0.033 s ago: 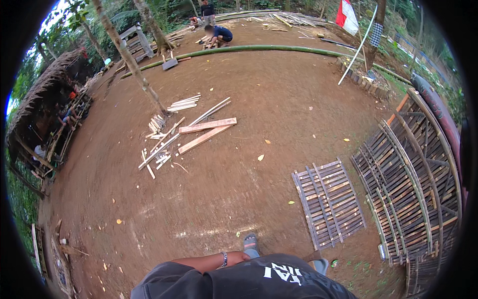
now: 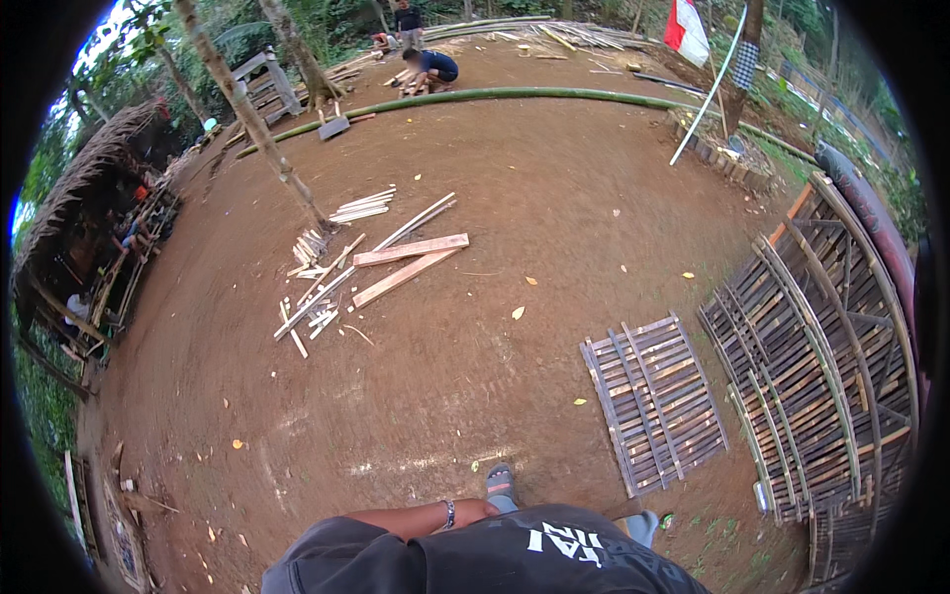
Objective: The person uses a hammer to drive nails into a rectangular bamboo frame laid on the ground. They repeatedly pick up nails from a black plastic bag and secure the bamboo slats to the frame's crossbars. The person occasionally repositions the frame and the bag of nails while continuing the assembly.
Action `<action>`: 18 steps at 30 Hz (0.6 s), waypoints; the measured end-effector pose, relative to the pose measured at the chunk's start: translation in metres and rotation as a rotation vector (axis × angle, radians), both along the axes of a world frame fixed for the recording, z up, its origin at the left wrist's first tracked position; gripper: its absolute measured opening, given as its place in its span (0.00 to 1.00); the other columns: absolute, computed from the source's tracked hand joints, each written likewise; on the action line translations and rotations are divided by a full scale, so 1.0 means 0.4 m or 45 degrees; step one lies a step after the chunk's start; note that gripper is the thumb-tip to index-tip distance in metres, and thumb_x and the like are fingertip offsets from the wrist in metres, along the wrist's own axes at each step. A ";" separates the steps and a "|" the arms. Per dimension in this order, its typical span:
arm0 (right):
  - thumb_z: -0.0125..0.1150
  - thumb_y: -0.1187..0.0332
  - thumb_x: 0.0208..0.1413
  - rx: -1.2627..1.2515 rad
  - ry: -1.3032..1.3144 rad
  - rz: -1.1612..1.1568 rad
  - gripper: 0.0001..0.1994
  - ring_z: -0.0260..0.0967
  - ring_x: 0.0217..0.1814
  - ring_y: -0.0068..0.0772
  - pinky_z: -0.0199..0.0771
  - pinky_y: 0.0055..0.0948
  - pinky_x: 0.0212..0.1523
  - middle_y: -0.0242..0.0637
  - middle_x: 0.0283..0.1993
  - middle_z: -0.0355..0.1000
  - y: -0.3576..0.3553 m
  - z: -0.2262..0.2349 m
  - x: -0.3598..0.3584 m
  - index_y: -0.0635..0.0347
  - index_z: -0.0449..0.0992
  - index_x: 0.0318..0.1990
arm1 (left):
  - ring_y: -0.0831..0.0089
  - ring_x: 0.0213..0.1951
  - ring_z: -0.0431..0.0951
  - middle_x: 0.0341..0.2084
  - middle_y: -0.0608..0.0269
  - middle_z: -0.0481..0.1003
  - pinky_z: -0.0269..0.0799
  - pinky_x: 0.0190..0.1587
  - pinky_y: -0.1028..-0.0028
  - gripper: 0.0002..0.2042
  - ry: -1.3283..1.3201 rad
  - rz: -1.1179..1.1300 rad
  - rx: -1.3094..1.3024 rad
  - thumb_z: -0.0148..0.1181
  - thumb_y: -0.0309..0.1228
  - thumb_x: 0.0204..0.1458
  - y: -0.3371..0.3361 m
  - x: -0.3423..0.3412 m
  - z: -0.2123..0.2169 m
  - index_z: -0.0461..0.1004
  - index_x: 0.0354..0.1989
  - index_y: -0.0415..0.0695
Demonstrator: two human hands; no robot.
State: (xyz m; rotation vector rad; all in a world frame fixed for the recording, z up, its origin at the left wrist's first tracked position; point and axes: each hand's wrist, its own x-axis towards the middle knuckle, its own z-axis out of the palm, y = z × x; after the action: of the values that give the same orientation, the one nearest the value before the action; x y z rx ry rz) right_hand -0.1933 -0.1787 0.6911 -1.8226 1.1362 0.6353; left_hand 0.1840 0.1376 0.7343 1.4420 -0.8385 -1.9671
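My left hand [image 2: 480,510] rests against the front of my dark shirt [image 2: 495,554], near the waist. A bracelet [image 2: 449,514] circles its wrist. The fingers are hidden by the shirt, so whether they grip anything does not show. At the shirt's right edge only a small sliver of skin appears, too little to identify as my right hand. Below me is my foot in a grey sock and sandal [image 2: 500,482]. The nearest large thing is a slatted bamboo panel [image 2: 655,401], lying flat on the dirt to the right.
Two reddish planks [image 2: 411,249] and several pale wood strips [image 2: 322,292] lie beside a thin tree trunk [image 2: 259,124]. A long green bamboo pole [image 2: 515,93] crosses the far ground, with a crouching person [image 2: 435,67] behind it. A large bamboo frame [image 2: 821,366] stands right; a thatched shelter [image 2: 84,198] left.
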 end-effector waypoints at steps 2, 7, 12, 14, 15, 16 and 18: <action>0.65 0.50 0.52 0.019 -0.127 -0.009 0.22 0.80 0.42 0.42 0.77 0.38 0.43 0.50 0.39 0.81 0.026 0.017 0.148 0.61 0.83 0.42 | 0.81 0.38 0.78 0.35 0.70 0.81 0.75 0.44 0.73 0.11 0.138 -0.006 0.131 0.65 0.33 0.56 -0.014 0.041 -0.012 0.80 0.44 0.41; 0.65 0.50 0.52 0.134 -0.535 -0.089 0.21 0.80 0.42 0.41 0.77 0.38 0.43 0.49 0.39 0.81 0.104 0.053 0.572 0.60 0.83 0.42 | 0.74 0.41 0.79 0.40 0.65 0.82 0.75 0.46 0.69 0.16 0.156 -0.222 -0.049 0.63 0.38 0.56 -0.108 0.139 -0.188 0.79 0.47 0.41; 0.65 0.51 0.52 0.200 -0.690 -0.074 0.21 0.80 0.41 0.41 0.77 0.38 0.43 0.49 0.39 0.81 0.066 0.064 0.755 0.60 0.83 0.42 | 0.68 0.41 0.80 0.41 0.58 0.82 0.74 0.49 0.63 0.18 -0.048 -0.459 0.011 0.59 0.43 0.58 -0.259 0.209 -0.234 0.79 0.48 0.41; 0.65 0.51 0.52 0.196 -0.693 -0.074 0.20 0.80 0.41 0.41 0.77 0.38 0.43 0.48 0.39 0.81 0.016 0.061 0.765 0.60 0.83 0.42 | 0.69 0.42 0.80 0.42 0.55 0.83 0.74 0.48 0.63 0.18 -0.042 -0.416 0.104 0.59 0.43 0.58 -0.314 0.238 -0.282 0.80 0.47 0.41; 0.65 0.51 0.52 0.201 -0.690 -0.075 0.20 0.80 0.41 0.41 0.77 0.38 0.43 0.48 0.39 0.81 -0.006 0.059 0.766 0.60 0.83 0.42 | 0.64 0.43 0.82 0.42 0.49 0.83 0.74 0.48 0.63 0.17 -0.188 -0.575 -0.310 0.59 0.42 0.58 -0.324 0.259 -0.297 0.82 0.45 0.42; 0.65 0.51 0.52 0.201 -0.686 -0.075 0.20 0.80 0.41 0.40 0.77 0.38 0.43 0.48 0.39 0.81 -0.037 0.054 0.764 0.60 0.83 0.42 | 0.64 0.43 0.81 0.43 0.50 0.83 0.74 0.48 0.63 0.17 -0.203 -0.589 -0.211 0.59 0.42 0.58 -0.336 0.265 -0.312 0.81 0.45 0.42; 0.65 0.52 0.53 0.196 -0.661 -0.097 0.20 0.80 0.41 0.40 0.77 0.38 0.43 0.48 0.39 0.81 -0.113 0.037 0.751 0.59 0.83 0.42 | 0.64 0.43 0.81 0.44 0.51 0.82 0.74 0.49 0.63 0.18 -0.298 -0.731 -0.135 0.58 0.43 0.59 -0.404 0.275 -0.280 0.81 0.47 0.42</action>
State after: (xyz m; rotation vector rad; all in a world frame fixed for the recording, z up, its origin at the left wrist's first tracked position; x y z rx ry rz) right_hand 0.1071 -0.2240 0.7060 -1.6687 0.7782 0.1773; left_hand 0.2939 -0.0241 0.6222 1.5003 -1.5805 -2.1244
